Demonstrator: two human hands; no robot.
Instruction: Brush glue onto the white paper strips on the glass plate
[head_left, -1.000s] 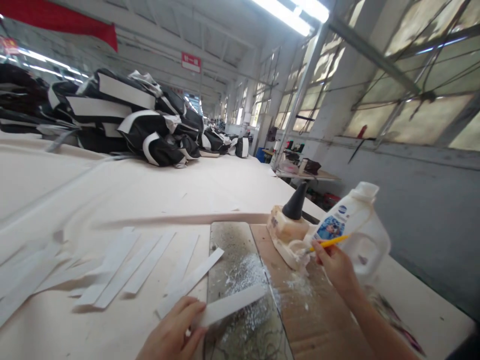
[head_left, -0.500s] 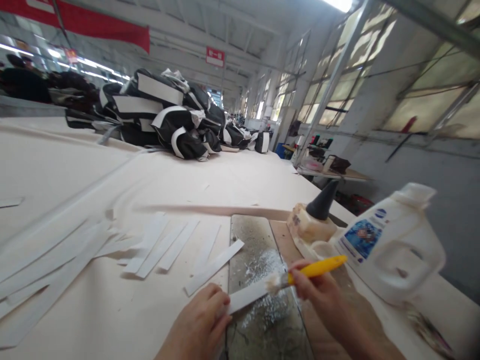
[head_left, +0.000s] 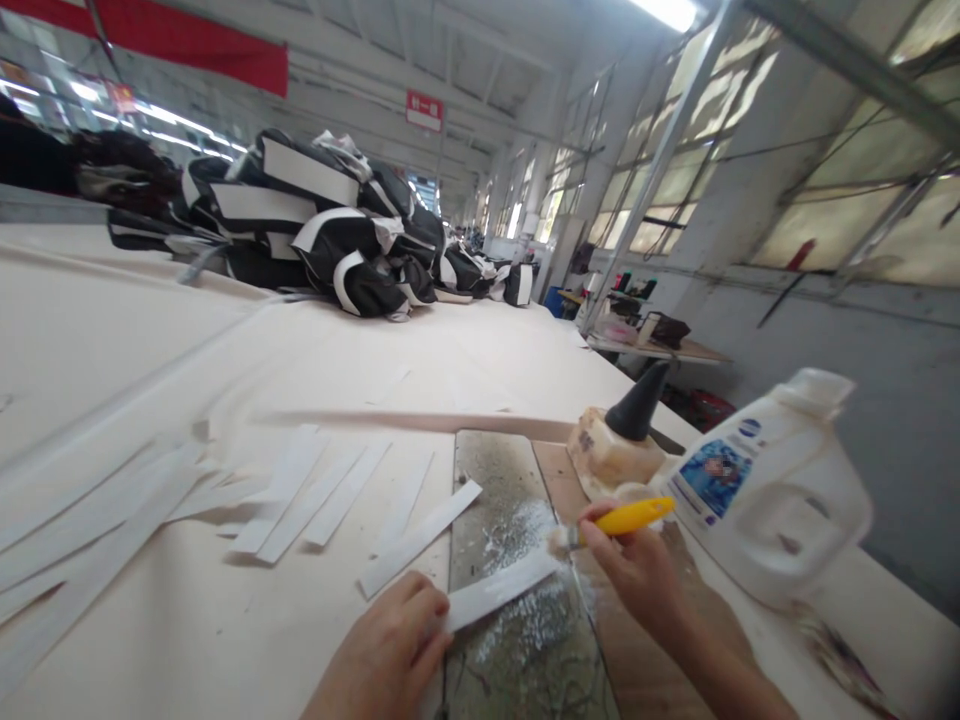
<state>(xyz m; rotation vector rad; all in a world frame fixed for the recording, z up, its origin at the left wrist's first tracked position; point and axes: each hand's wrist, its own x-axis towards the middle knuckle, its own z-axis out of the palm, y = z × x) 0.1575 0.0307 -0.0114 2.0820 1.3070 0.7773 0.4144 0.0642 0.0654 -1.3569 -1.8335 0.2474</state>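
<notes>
A white strip (head_left: 502, 590) lies across a grey, glue-smeared board (head_left: 517, 670). My left hand (head_left: 397, 630) pinches the strip's left end at the board's left edge. In my right hand (head_left: 637, 565) is a brush with a yellow handle (head_left: 634, 516); its bristles are at the right end of the strip. A second strip (head_left: 420, 540) rests partly on the board's left edge. Several more white strips (head_left: 315, 500) are spread on the table to the left.
Right of the board stand a large white jug (head_left: 780, 500) and a stained container with a black cone (head_left: 637, 402). Black and white pieces (head_left: 300, 220) are heaped at the back of the pale table (head_left: 450, 350). A side table (head_left: 675, 350) stands beyond.
The brush in my right hand has moved along the strip to its right end. The whole view has shifted slightly. My left hand keeps its hold on the strip.
</notes>
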